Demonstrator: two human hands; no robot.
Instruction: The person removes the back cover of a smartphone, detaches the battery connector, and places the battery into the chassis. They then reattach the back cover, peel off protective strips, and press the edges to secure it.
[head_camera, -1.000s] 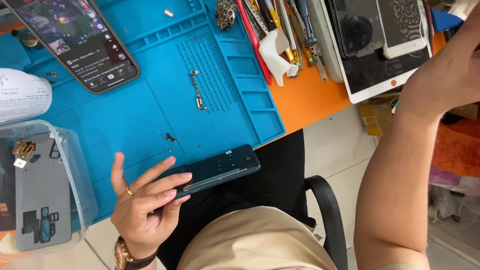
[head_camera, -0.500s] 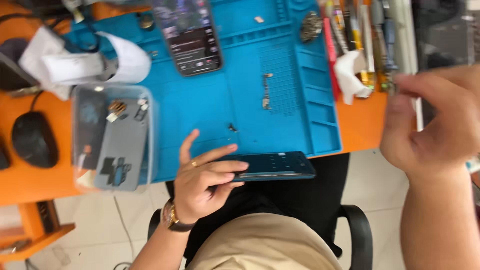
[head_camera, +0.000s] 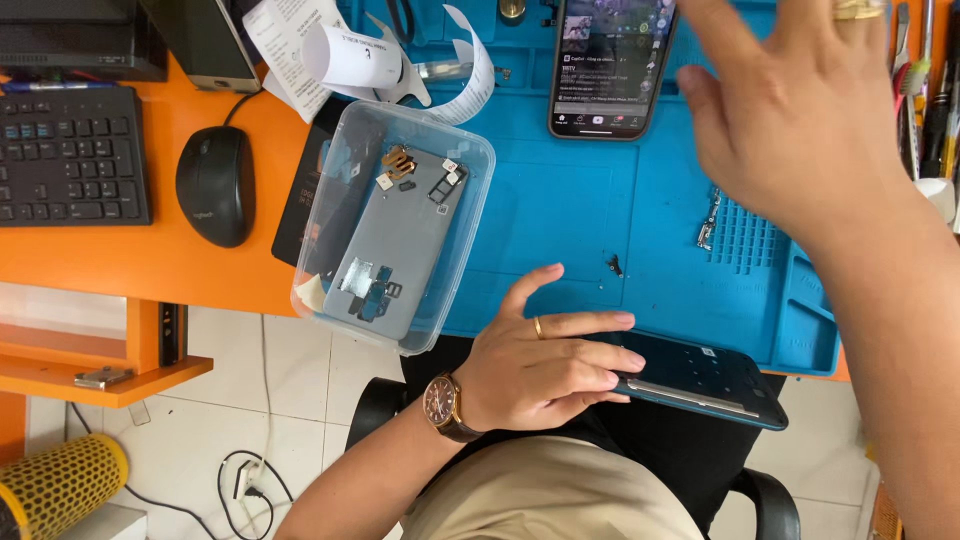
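1. My left hand (head_camera: 545, 370) grips the dark teal phone (head_camera: 700, 378) by its near end, thumb on top and fingers curled under its edge. It sits over my lap, just off the front edge of the blue repair mat (head_camera: 560, 220), held roughly level.

2. My right hand (head_camera: 800, 110) is raised over the right side of the mat, fingers spread and loose, holding nothing. It hangs between the lit smartphone (head_camera: 610, 65) propped at the back of the mat and the row of hand tools (head_camera: 925, 90) at the right edge.

3. Done, as far as I can judge: a grey back cover (head_camera: 395, 245) lies in the clear plastic tray (head_camera: 470, 160) with several small loose parts on it, so the strip-down looks well along. A small metal bracket (head_camera: 708, 220) and a tiny dark piece (head_camera: 615, 265) lie loose on the mat.

4. Left, by my reading: the phone in my hand shows its inner side with a pale strip along one long edge, so it is open and not reassembled. The cover and small parts are well apart from it.

5. No tool is in either hand, so I cannot tell which step is under way.

6. Off the mat, on the orange desk (head_camera: 150, 270), sit a black mouse (head_camera: 215, 185), a keyboard (head_camera: 70, 155) and curled paper slips (head_camera: 350, 55), untouched.
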